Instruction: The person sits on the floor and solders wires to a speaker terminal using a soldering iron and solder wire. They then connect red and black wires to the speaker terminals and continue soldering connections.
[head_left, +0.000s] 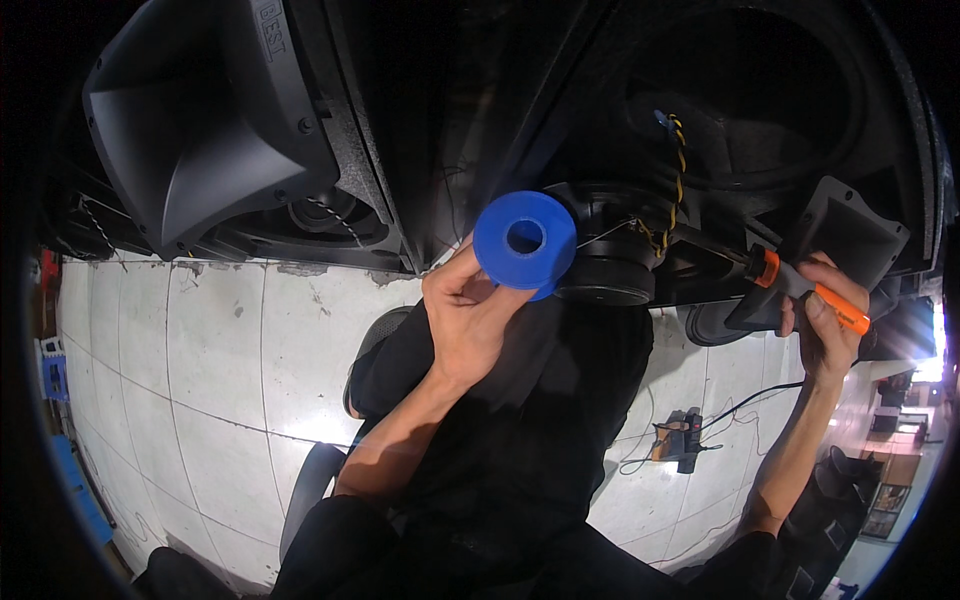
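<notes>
My left hand point(470, 310) is closed around a blue spool point(497, 240), from which a thin solder wire point(605, 234) runs to the right. An orange-and-grey soldering iron point(790, 282) is gripped in my right hand point(828, 318). Its dark shaft points left toward the terminal of a round black speaker driver point(605, 270). There a twisted yellow-and-black cable point(681, 160) comes down from a speaker cabinet point(740, 110) with a large round opening. Wire, cable end and iron come close together at the terminal; whether the tip touches it is too dark to tell.
A black horn point(220, 130) fills the upper left, on another cabinet. A second horn point(850, 230) sits behind my right hand. On the tiled floor point(215, 340) lies a power strip point(688, 440) with a black cord. Blue objects point(80, 490) stand at the far left.
</notes>
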